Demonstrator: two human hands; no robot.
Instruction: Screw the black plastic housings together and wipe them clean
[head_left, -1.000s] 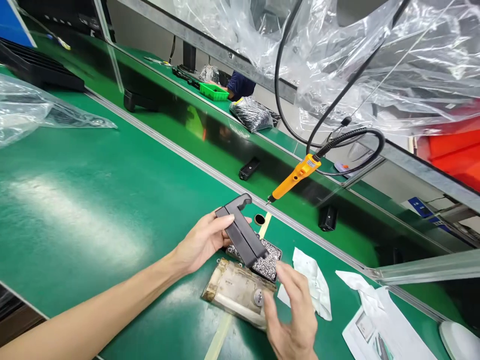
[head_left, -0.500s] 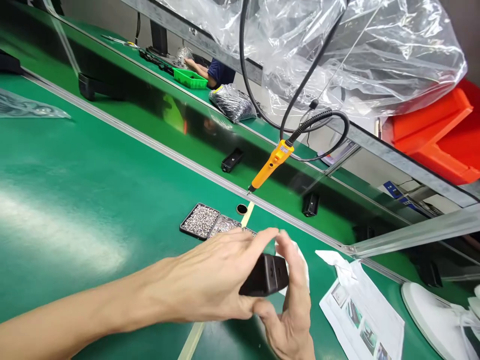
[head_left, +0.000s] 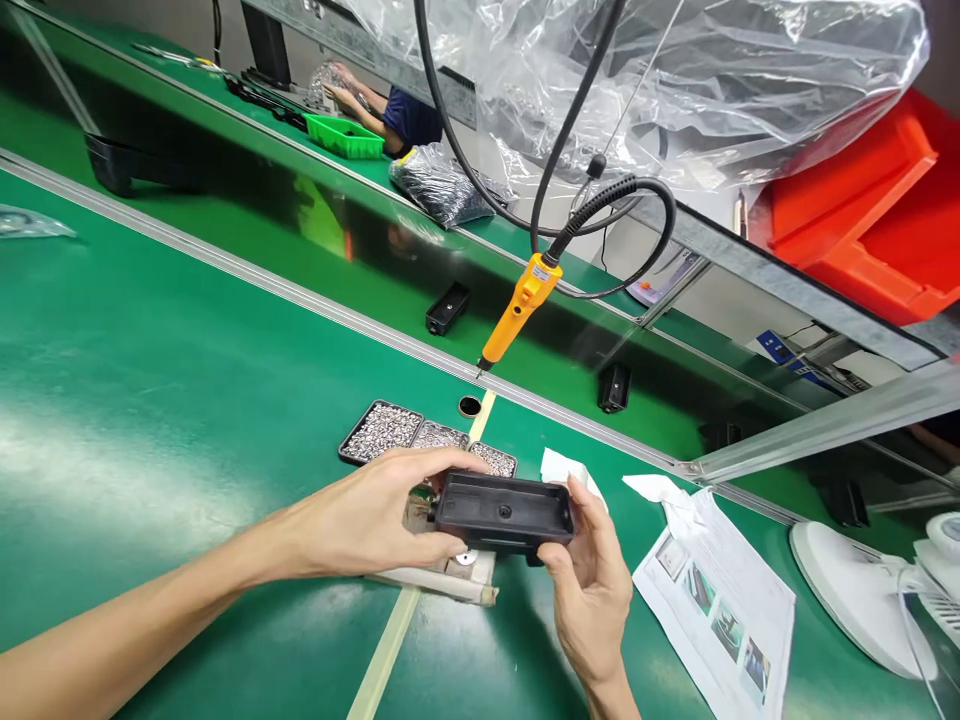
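Observation:
Both hands hold a black plastic housing (head_left: pixel 504 512), a shallow rectangular shell with its hollow side facing me. My left hand (head_left: pixel 367 515) grips its left end with thumb under and fingers over the top. At its right end my right hand (head_left: pixel 592 590) pinches it with thumb and fingers. Under the part lies a worn, taped block (head_left: pixel 442 575) with a small metal disc on it. Just behind, small black trays of screws (head_left: pixel 382 432) sit in a row.
An orange electric screwdriver (head_left: pixel 517 312) hangs on a black cable above the bench edge. Printed instruction sheets (head_left: pixel 720 610) and white tissue (head_left: pixel 562 467) lie to the right, a white lamp base (head_left: pixel 847 595) beyond. Black parts (head_left: pixel 448 308) ride the conveyor; another person's hands work at a green bin (head_left: pixel 345 137).
The housing went from being held upright in my left hand to lying level between both hands, hollow side toward me. My view swung right, bringing the screw trays into sight.

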